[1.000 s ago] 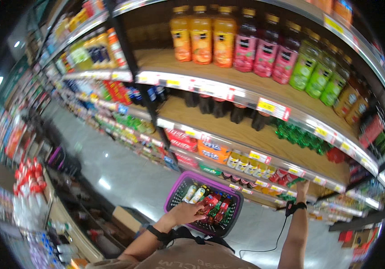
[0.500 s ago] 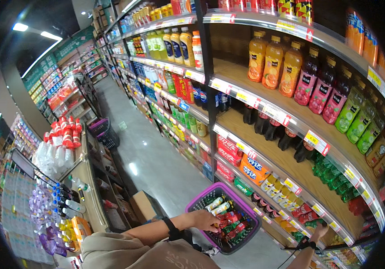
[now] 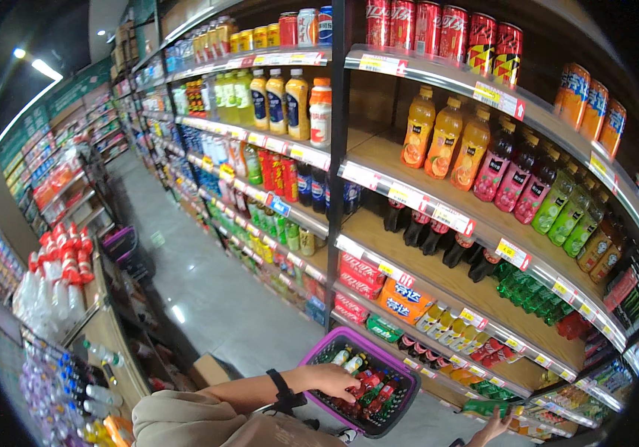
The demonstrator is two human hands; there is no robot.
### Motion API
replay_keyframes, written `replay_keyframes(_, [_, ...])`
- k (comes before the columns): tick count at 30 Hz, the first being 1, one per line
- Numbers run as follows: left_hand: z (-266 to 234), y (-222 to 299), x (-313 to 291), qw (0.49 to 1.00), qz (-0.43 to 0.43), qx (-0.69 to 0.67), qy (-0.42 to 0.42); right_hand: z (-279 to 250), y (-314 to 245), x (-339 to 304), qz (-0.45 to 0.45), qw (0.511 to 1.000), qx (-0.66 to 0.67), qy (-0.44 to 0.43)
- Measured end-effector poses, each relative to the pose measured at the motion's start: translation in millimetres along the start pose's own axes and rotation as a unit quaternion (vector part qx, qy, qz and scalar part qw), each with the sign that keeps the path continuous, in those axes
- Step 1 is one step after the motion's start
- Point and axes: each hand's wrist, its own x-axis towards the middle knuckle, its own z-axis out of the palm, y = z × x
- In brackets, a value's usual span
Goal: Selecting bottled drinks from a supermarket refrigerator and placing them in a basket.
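In the head view, a supermarket aisle runs away to the upper left, and the person's left hand reaches from the lower edge into a purple shopping basket held low in the middle of the picture, just in front of the bottom shelves. The fingers are spread and bent down over the bottles and packets lying in the basket, touching them; whether they actually close on one cannot be told. A dark watch sits on that wrist. The right hand shows only partly at the bottom edge, to the right of the basket and apart from it, fingers curled up around a green packet that it grasps near the lowest shelf. To the right, the shelving bends with the lens: red cans on the top board, below them orange juice bottles beside pink and green drinks, then dark bottles, then red and orange cartons near the floor. On the left stands a wooden display stand carrying clear water bottles with red caps. The grey floor lies between the two.
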Motion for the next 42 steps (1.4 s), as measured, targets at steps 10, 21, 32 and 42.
replay_keyframes(10, [-39.4, -102.7, -64.2, 0.99, 0.05, -0.094, -0.088, 136.8, -64.3, -248.0, 0.243, 0.908, 0.332, -0.081])
replay_keyframes(21, [16.8, -124.5, -95.0, 0.946, 0.099, -0.305, -0.046, 222.7, -177.8, -413.3, 0.385, 0.819, 0.285, -0.315])
replay_keyframes(32, [45.5, -88.3, -167.5, 0.858, 0.061, -0.51, -0.025, 186.0, -202.7, -462.2, 0.485, 0.67, 0.412, -0.382])
replay_keyframes(42, [92.5, -16.8, -223.5, 0.889, 0.072, -0.449, -0.045, 82.1, -254.3, -488.9, 0.445, 0.638, 0.486, -0.398])
